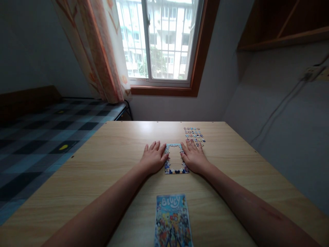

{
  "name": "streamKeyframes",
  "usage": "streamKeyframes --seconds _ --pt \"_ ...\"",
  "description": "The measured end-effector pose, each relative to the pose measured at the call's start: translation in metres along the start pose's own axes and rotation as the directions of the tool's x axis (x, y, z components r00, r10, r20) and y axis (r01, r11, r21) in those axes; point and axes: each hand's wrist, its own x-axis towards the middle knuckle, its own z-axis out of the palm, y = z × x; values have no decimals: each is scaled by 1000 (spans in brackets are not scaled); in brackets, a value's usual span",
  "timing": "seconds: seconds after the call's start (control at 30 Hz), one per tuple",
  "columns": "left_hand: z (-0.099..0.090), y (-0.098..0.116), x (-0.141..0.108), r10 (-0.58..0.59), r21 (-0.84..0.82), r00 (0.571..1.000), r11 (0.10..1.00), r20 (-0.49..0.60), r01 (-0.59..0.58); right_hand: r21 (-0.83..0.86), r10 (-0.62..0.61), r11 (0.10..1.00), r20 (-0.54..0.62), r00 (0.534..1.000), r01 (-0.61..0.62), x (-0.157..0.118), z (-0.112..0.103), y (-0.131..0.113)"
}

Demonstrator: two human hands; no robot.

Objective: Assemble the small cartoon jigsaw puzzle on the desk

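A rectangular puzzle border of joined pieces lies on the wooden table, with bare wood inside it. My left hand rests flat at the border's left side, fingers spread, its thumb touching the edge. On the opposite side my right hand lies flat with spread fingers, thumb and index finger at the border's right edge. Loose puzzle pieces sit in rows behind my right hand, whose fingertips reach the closest ones. Nearer to me lies a colourful picture sheet with "BLUEY" printed on it.
A bed with a checked cover stands at the left. Behind the table are a window and a patterned curtain. A shelf and a socket with a cable are on the right wall.
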Motion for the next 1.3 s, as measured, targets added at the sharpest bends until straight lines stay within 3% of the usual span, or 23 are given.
streamKeyframes --seconds 0.2,0.43,0.53,1.03,1.13,1.3 --pt "1 -2 1 3 -3 1000 1000 -11 -3 54 -20 998 -17 1000 21 -2 -3 6" --pt "1 -7 3 34 -24 999 999 -21 -35 74 -284 953 -122 951 294 -11 -14 19" --pt "3 -8 3 39 -26 999 999 -30 -40 59 -359 929 -107 927 366 -12 -14 19" --pt "2 -6 4 40 -42 999 998 -9 -40 73 -487 870 -36 873 488 -15 -16 19" --pt "1 -8 2 81 -55 997 995 -16 -82 68 -503 861 -26 864 504 -15 -16 19" --pt "-1 -9 -2 246 -76 968 965 -47 -249 107 -497 861 -24 867 497 -15 -17 18"
